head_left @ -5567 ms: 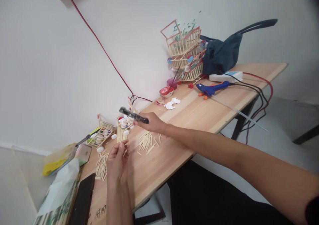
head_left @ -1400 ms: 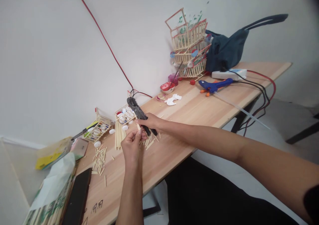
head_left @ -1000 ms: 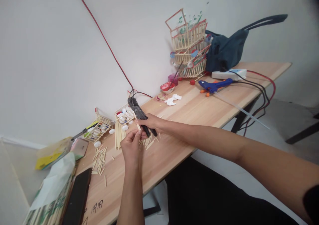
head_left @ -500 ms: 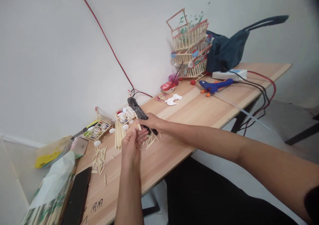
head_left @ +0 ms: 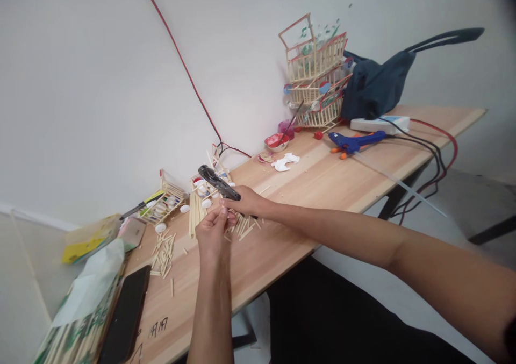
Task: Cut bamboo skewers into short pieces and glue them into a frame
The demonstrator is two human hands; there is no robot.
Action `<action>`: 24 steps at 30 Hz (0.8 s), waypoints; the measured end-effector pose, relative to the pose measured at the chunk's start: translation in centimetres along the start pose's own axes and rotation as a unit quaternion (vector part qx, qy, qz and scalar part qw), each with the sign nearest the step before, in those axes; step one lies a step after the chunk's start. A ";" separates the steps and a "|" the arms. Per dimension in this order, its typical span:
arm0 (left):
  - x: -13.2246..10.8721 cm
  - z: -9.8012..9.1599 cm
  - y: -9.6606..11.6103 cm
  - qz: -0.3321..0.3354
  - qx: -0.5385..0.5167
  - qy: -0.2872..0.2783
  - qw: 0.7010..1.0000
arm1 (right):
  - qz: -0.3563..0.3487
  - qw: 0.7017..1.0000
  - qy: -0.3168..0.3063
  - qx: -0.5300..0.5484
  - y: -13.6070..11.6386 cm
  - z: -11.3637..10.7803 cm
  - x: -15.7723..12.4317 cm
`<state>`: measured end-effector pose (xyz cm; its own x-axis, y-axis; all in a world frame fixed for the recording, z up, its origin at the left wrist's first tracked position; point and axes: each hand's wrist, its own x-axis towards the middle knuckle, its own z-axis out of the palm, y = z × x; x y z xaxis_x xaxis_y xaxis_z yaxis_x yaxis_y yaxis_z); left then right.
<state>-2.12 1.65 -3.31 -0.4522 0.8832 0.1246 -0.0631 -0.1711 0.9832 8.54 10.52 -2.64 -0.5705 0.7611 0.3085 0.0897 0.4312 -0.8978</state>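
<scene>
My right hand (head_left: 246, 200) is wrapped round a black plier-like hand tool (head_left: 220, 182), whose head points up and to the left. My left hand (head_left: 213, 225) is closed just below it, thumb and fingertips pinched together close to my right hand. Whatever the pinch holds is too small to make out. Behind the tool stands a small stick basket (head_left: 201, 186) with white bottle caps in it. Long wooden sticks (head_left: 196, 216) lie beside my left hand, and short cut sticks (head_left: 245, 225) lie under my right hand.
A pile of short sticks (head_left: 164, 256) and a black phone (head_left: 124, 315) lie at the left. Stacked stick baskets (head_left: 316, 92), a dark blue bag (head_left: 374, 84), a blue glue gun (head_left: 357, 141) and a red paint bowl (head_left: 276, 142) stand toward the right.
The tool has tipped further to the left and lower in my right hand. My left fingers have drawn in from a looser, spread pose to a pinch. The view has shifted slightly.
</scene>
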 end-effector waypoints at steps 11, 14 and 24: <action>-1.6 -4.7 1.9 0.060 0.061 0.087 0.992 | -0.040 0.980 -0.137 -0.140 -2.2 -3.3 -0.7; -3.3 -6.4 3.4 0.067 0.063 0.104 0.990 | -0.035 0.956 -0.216 -0.193 -3.3 -3.0 -1.2; -6.2 -7.0 5.3 0.005 0.032 0.032 0.999 | -0.014 0.914 -0.365 -0.179 -7.6 -1.8 -2.7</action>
<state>-5.95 -7.78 0.21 -0.5077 0.8520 0.1275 -0.0017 -0.1490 0.9888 10.87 6.00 3.93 -0.9575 0.2776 -0.0786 0.2529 0.6765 -0.6917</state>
